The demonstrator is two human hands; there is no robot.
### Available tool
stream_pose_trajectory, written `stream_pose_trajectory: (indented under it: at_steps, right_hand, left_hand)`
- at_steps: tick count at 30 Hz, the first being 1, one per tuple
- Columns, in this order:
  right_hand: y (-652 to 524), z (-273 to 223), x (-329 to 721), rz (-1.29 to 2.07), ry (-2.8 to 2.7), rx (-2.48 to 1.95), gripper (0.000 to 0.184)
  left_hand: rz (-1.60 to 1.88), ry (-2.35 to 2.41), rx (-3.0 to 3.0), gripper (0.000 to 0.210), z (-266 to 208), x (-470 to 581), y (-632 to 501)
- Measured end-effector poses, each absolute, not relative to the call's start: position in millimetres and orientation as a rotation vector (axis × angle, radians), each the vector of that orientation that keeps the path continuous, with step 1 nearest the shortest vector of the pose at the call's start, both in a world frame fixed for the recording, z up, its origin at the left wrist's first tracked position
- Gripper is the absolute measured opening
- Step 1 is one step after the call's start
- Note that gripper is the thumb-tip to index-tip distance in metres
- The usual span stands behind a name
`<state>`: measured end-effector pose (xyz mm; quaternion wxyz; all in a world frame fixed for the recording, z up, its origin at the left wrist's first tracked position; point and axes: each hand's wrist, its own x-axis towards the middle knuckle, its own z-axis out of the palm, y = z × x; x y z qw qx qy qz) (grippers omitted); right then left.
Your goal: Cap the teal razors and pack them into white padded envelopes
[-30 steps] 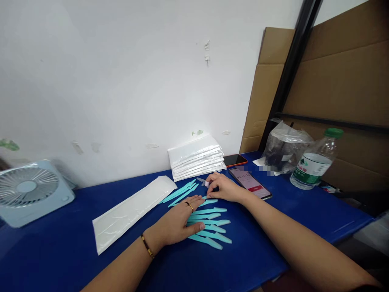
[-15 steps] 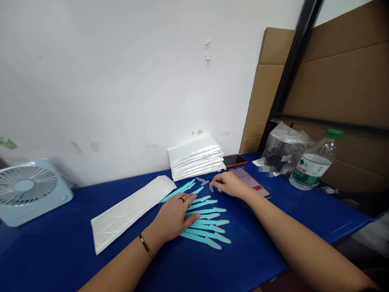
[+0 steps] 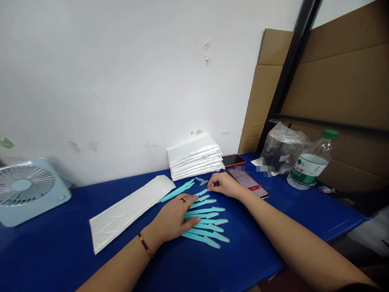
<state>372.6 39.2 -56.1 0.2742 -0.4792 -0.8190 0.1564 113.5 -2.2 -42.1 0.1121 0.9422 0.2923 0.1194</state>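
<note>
Several teal eyebrow razors (image 3: 212, 210) lie fanned out on the blue table, blade ends to the right. My left hand (image 3: 174, 217) rests over their handles with its fingers stretched out, pressing on them. With fingertips pinched, my right hand (image 3: 224, 185) holds a small clear blade cap at the blade end of an upper razor. The cap is mostly hidden by the fingers. Just left of that hand, two loose clear caps (image 3: 203, 183) lie on the table. Apart from the fan, a few more teal razors (image 3: 179, 190) lie beside a long white packet (image 3: 130, 213).
A stack of white packets (image 3: 196, 158) leans by the wall. Two phones, one with a lit screen (image 3: 247, 182) and one dark (image 3: 234, 159), lie to its right. A water bottle (image 3: 311, 162) and a bagged cup (image 3: 282, 148) stand farther right; a small fan (image 3: 33, 190) stands left.
My right hand has moved slightly left and down, bringing the pinched cap from beside the loose caps to an upper razor's blade end. My left hand stays on the razors.
</note>
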Motion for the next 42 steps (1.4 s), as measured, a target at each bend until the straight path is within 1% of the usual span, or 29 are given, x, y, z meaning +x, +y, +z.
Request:
stream_pose_trajectory:
  at_steps: [7,12,15,23,35,38,40,42]
  right_hand:
    - [33.4,-53.0,369.1,0.520,-2.295,-1.206,0.014]
    - [40.7,-54.9,369.5,0.246,-2.213,-1.226,0.021]
    - [46.0,-57.7,369.6,0.183,-2.245,-1.261,0.019]
    - [45.5,-58.7,372.2,0.274,-2.200,-1.282,0.010]
    - [35.3,-53.1,362.2,0.443,-2.323,-1.141,0.012]
    - [35.8,-49.6,363.4,0.341,-2.323,-1.135,0.020]
    - [39.3,-50.0,364.6,0.186,-2.290,-1.166,0.032]
    - [43.4,-52.5,365.0,0.103,-2.318,-1.180,0.046]
  left_hand:
    - [0.325,0.745,2.775,0.061,-39.6,113.9,-4.2]
    - [0.458,1.074,2.889,0.057,-46.8,109.7,5.3]
    - [0.470,1.172,2.910,0.056,-49.1,108.6,8.6]
    - [0.402,1.119,2.897,0.056,-42.4,111.8,0.3]
    - [0.260,0.857,2.806,0.064,-38.8,115.6,-4.5]
    - [0.335,0.945,2.842,0.060,-40.3,112.9,-1.2]
    - [0.416,1.092,2.871,0.059,-43.7,111.0,3.1]
    - [0.435,1.201,2.886,0.059,-47.4,109.7,6.9]
